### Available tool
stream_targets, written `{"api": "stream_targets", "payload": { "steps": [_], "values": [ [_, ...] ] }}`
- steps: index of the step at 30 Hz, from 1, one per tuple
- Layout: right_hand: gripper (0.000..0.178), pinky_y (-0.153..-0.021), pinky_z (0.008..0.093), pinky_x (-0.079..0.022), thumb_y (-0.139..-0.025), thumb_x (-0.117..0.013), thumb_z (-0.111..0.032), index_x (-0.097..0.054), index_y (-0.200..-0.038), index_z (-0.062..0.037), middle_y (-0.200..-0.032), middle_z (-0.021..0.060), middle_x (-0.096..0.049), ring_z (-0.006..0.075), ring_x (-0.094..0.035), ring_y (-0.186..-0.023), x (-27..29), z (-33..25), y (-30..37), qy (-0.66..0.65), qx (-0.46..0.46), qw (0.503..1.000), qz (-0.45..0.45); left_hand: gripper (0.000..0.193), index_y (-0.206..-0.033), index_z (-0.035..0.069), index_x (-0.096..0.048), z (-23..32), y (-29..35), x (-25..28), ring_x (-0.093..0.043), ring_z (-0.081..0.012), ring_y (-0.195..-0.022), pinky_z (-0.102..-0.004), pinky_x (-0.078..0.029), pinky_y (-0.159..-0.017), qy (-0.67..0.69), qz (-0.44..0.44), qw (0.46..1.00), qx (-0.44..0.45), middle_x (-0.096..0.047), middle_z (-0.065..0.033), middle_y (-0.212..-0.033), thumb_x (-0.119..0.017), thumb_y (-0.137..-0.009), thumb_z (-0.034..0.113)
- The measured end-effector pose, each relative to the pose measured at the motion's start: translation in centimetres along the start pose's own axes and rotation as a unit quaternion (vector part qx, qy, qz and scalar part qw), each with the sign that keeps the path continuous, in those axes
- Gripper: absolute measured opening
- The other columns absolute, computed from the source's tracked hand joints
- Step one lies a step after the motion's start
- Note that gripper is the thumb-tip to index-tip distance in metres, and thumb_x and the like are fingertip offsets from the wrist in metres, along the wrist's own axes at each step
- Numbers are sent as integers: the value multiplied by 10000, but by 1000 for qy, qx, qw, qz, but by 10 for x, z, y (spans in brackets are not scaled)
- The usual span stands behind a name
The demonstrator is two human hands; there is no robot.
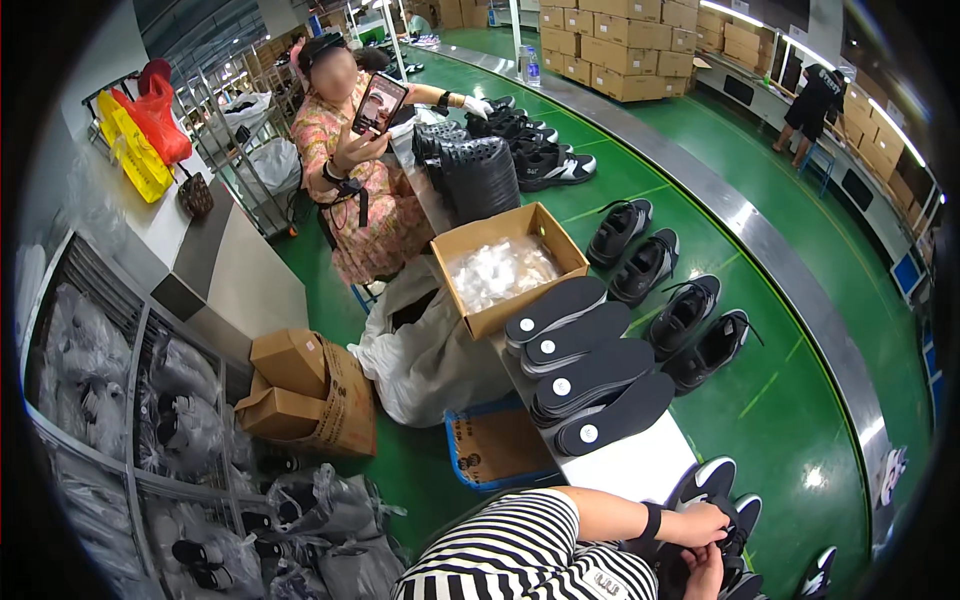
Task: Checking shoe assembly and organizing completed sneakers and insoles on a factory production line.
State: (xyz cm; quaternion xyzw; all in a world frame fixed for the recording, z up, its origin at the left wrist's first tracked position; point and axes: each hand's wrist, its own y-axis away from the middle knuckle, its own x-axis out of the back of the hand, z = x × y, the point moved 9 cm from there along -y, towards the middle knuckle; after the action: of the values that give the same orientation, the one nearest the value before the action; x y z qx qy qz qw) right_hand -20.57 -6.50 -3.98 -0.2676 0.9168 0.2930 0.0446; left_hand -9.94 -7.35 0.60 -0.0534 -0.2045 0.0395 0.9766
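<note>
My left hand [697, 523], with a black band on its wrist, reaches in from the striped sleeve at the bottom. Its fingers are bent and pinched together. Just below it, my right hand [706, 573] has its fingertips closed close to those of the left. What they hold, if anything, is too small to make out. Both hands are over black sneakers with white soles [703, 482] at the lower right, beside the white table end [640, 463]. Black insoles [603, 385] with round white stickers lie in stacked rows farther up the table.
An open carton [462, 300] of clear plastic packets stands beyond the insoles. Black sneakers [690, 310] stand in pairs on the green belt. Across the far table, a seated person [375, 200] holds up a phone. Bagged shoes [185, 430] fill a rack at left.
</note>
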Motion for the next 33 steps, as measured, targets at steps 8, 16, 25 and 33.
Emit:
{"api": "stream_targets", "payload": {
  "steps": [8, 16, 25, 33],
  "values": [
    [348, -714, 292, -452, -884, -417, -315, -489, -1096, -50, -1001, 68, -570, 155, -542, -908, -15, -2, 4, 59, -59, 996, 14, 227, -680, 20, -569, -14, 0, -2, -565, -346, -661, -431, -432, -603, 11, 26, 999, 25, -574, -181, -663, -540, -731, 239],
    [348, -716, 272, -430, -879, -433, -311, -496, -1093, -44, -1004, 64, -573, 151, -541, -899, -18, -8, 3, 67, -4, 998, 4, 234, -681, 14, -565, -11, 1, 3, -558, -352, -667, -435, -426, -607, 21, 20, 999, 18, -569, -191, -666, -526, -746, 235],
    [265, -623, 221, -403, -867, -473, -256, -563, -951, -20, -812, 21, -568, 86, -511, -707, -9, -9, 6, 108, 31, 992, 54, 248, -705, 3, -548, -3, 10, 7, -555, -360, -676, -443, -423, -615, 7, 25, 1000, 2, -568, -200, -676, -501, -765, 239],
    [372, -763, 264, -454, -872, -439, -324, -494, -1100, -34, -1038, 84, -557, 161, -535, -950, -1, 3, -8, 76, 16, 996, 36, 316, -716, 15, -534, -13, 16, -7, -539, -372, -660, -445, -411, -612, 5, 68, 998, -15, -561, -192, -670, -404, -827, 282]
  ]
}}
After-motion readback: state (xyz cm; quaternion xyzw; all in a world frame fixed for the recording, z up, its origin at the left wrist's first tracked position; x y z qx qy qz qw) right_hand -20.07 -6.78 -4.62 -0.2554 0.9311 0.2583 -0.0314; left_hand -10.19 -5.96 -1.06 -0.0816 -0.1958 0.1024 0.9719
